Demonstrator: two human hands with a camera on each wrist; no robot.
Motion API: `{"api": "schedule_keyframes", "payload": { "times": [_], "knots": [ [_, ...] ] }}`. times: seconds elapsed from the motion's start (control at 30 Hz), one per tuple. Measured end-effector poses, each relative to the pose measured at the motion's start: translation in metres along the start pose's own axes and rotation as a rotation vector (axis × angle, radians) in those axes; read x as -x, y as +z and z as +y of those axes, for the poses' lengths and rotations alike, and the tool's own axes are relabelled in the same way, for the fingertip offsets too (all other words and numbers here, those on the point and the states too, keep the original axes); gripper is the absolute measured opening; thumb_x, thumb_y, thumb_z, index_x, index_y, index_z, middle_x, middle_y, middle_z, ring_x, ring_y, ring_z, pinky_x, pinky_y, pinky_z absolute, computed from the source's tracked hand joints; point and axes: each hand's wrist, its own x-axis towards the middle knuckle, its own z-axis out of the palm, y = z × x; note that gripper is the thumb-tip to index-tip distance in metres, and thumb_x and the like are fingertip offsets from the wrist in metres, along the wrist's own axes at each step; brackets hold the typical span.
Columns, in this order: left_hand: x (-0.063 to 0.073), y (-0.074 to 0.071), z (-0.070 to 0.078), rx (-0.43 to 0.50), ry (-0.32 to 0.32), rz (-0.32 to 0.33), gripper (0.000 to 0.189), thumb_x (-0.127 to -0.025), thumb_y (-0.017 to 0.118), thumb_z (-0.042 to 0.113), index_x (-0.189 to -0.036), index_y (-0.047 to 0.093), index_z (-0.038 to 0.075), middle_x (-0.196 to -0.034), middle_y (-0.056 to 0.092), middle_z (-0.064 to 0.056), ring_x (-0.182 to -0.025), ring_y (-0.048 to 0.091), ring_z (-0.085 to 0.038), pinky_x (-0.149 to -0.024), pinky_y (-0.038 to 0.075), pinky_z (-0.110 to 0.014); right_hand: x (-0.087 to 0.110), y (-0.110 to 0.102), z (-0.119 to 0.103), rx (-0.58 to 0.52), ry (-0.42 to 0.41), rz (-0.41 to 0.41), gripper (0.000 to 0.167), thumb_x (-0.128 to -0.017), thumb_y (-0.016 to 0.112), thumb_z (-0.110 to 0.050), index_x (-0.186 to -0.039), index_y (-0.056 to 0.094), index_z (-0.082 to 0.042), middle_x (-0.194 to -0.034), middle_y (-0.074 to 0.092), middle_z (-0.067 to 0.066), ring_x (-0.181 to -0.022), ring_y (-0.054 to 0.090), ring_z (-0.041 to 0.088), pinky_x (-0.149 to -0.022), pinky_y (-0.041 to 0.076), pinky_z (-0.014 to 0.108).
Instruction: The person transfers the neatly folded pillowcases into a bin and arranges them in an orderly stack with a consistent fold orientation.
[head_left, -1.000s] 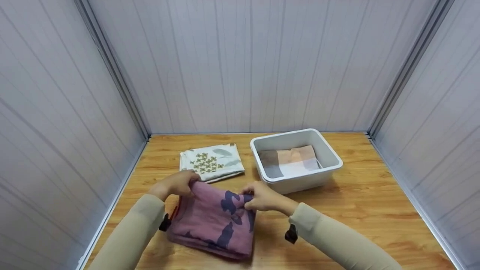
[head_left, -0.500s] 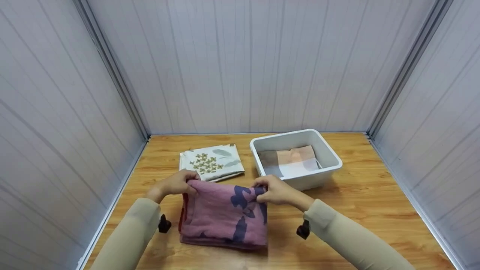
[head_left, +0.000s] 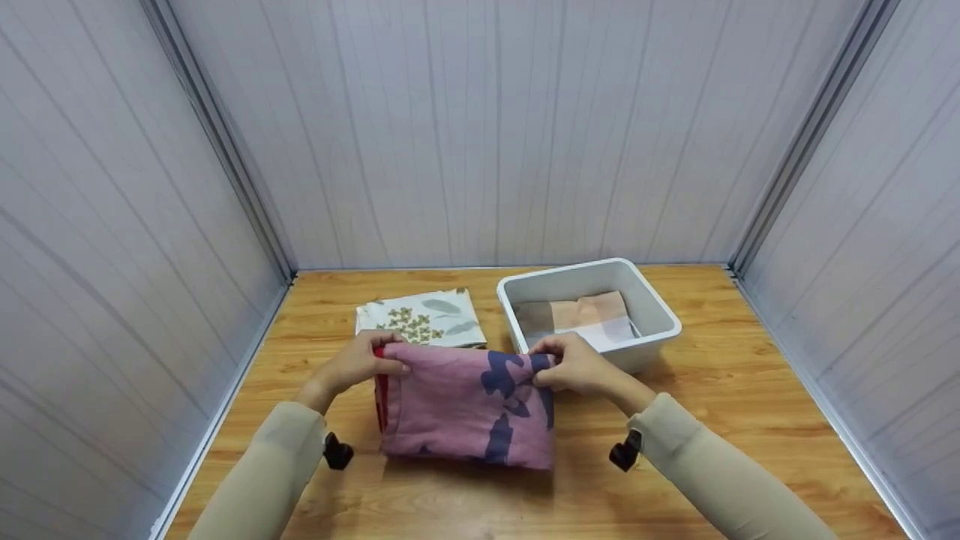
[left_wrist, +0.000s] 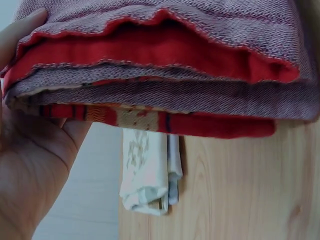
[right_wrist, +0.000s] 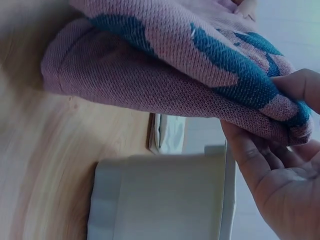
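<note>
A folded pink-purple cloth with dark blue patches hangs between both hands in the head view, raised above the table. My left hand pinches its upper left corner, thumb in front and fingers behind. At the upper right corner my right hand grips the cloth the same way. In the left wrist view the stacked layers show red fabric inside, near the left hand. The right wrist view shows the right hand's thumb on top of the fold, with the fingers beneath.
Behind the cloth lies a folded white cloth with a leaf and flower print. A white plastic bin stands at the back right, with a folded checked cloth inside. Panel walls enclose the wooden table.
Both hands have lifted the pink-purple cloth and carried it forward and to the right. Its lower edge has come up off the table. The bin and the white cloth have stayed put.
</note>
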Motion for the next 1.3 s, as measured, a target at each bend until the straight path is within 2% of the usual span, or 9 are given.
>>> {"api": "schedule_keyframes", "payload": {
  "times": [0.2, 0.43, 0.63, 0.77, 0.9, 1.03, 1.1, 1.3],
  "knots": [
    [-0.004, 0.01, 0.009, 0.049, 0.014, 0.05, 0.025, -0.094, 0.081, 0.009, -0.113, 0.07, -0.002, -0.095, 0.067, 0.003, -0.086, 0.061, -0.012, -0.076, 0.055, -0.026, 0.006, -0.013, 0.006, -0.038, 0.01, 0.009, 0.03, -0.078, 0.083, -0.005, -0.104, 0.073, 0.005, -0.085, 0.064, -0.005, -0.078, 0.057, 0.011, -0.065, 0.052, 0.019],
    [-0.01, 0.024, 0.018, 0.158, 0.039, 0.025, 0.022, -0.097, 0.078, 0.012, -0.113, 0.069, 0.0, -0.099, 0.071, 0.001, -0.087, 0.068, -0.013, -0.078, 0.061, -0.029, 0.012, -0.029, 0.012, -0.063, -0.031, -0.002, 0.03, -0.081, 0.08, -0.003, -0.106, 0.067, 0.008, -0.082, 0.059, -0.004, -0.077, 0.058, 0.01, -0.064, 0.053, 0.02],
    [-0.015, 0.032, 0.023, 0.152, 0.054, 0.035, 0.021, -0.098, 0.078, 0.013, -0.112, 0.07, 0.0, -0.099, 0.07, 0.0, -0.088, 0.068, -0.014, -0.08, 0.06, -0.028, 0.015, -0.04, 0.015, -0.076, -0.031, 0.027, 0.03, -0.085, 0.078, -0.004, -0.11, 0.066, 0.008, -0.085, 0.062, -0.003, -0.078, 0.06, 0.01, -0.066, 0.056, 0.022],
    [-0.016, 0.038, 0.028, 0.173, 0.049, 0.058, 0.019, -0.099, 0.077, 0.013, -0.112, 0.069, 0.002, -0.099, 0.069, 0.002, -0.09, 0.068, -0.014, -0.082, 0.059, -0.028, 0.016, -0.047, 0.018, -0.165, 0.0, 0.073, 0.022, -0.086, 0.077, -0.003, -0.105, 0.066, 0.002, -0.083, 0.066, -0.006, -0.078, 0.064, 0.006, -0.069, 0.058, 0.02],
    [-0.019, 0.045, 0.035, 0.27, 0.027, 0.073, 0.012, -0.099, 0.075, 0.011, -0.108, 0.069, 0.009, -0.098, 0.071, 0.001, -0.089, 0.07, -0.014, -0.081, 0.061, -0.029, 0.014, -0.054, 0.021, -0.312, 0.023, 0.11, 0.013, -0.09, 0.075, -0.001, -0.096, 0.068, -0.01, -0.083, 0.073, -0.011, -0.08, 0.07, 0.002, -0.072, 0.061, 0.019],
    [-0.026, 0.05, 0.042, 0.36, -0.012, 0.085, 0.007, -0.099, 0.074, 0.01, -0.103, 0.068, 0.012, -0.095, 0.073, 0.0, -0.085, 0.073, -0.014, -0.077, 0.064, -0.03, 0.013, -0.062, 0.023, -0.446, 0.036, 0.113, 0.017, -0.096, 0.071, 0.0, -0.1, 0.075, -0.015, -0.09, 0.079, -0.01, -0.085, 0.074, 0.004, -0.078, 0.064, 0.023],
    [-0.029, 0.052, 0.045, 0.381, -0.033, 0.101, 0.007, -0.099, 0.073, 0.01, -0.103, 0.069, 0.012, -0.094, 0.074, 0.0, -0.084, 0.074, -0.014, -0.075, 0.064, -0.031, 0.014, -0.065, 0.023, -0.468, 0.034, 0.116, 0.017, -0.099, 0.07, 0.0, -0.104, 0.077, -0.016, -0.093, 0.08, -0.009, -0.087, 0.074, 0.005, -0.08, 0.065, 0.024],
    [-0.037, 0.058, 0.052, 0.39, -0.068, 0.148, 0.011, -0.098, 0.074, 0.014, -0.106, 0.069, 0.01, -0.094, 0.074, 0.0, -0.083, 0.073, -0.014, -0.074, 0.064, -0.031, 0.015, -0.072, 0.023, -0.443, 0.02, 0.157, 0.015, -0.103, 0.068, -0.005, -0.111, 0.074, -0.016, -0.094, 0.077, -0.009, -0.083, 0.071, 0.004, -0.074, 0.062, 0.021]
  ]
}}
